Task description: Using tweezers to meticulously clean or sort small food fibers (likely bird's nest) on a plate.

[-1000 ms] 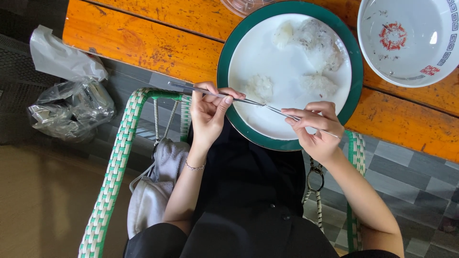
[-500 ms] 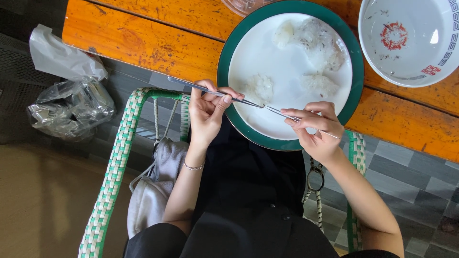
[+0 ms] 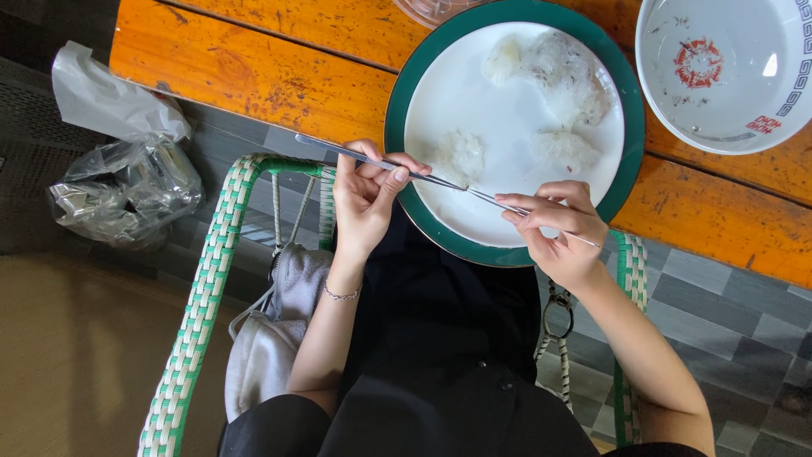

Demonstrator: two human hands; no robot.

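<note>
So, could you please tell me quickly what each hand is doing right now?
Left hand: closed on long thin metal tweezers.
Right hand: closed on a second pair of thin metal tweezers; tips meet over the green-rimmed white plate.

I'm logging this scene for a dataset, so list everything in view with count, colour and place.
plate: 1, white with green rim, table edge
white clumps: four, whitish, on plate
bowl: 1, white with red mark, top right
table: 1, orange wood, top
tweezers: 2, silver, tips meeting over plate
chair: 1, green-white woven
plastic bags: clear, floor left
grey cloth: 1, on chair
left hand: holds tweezers
right hand: holds tweezers
</note>
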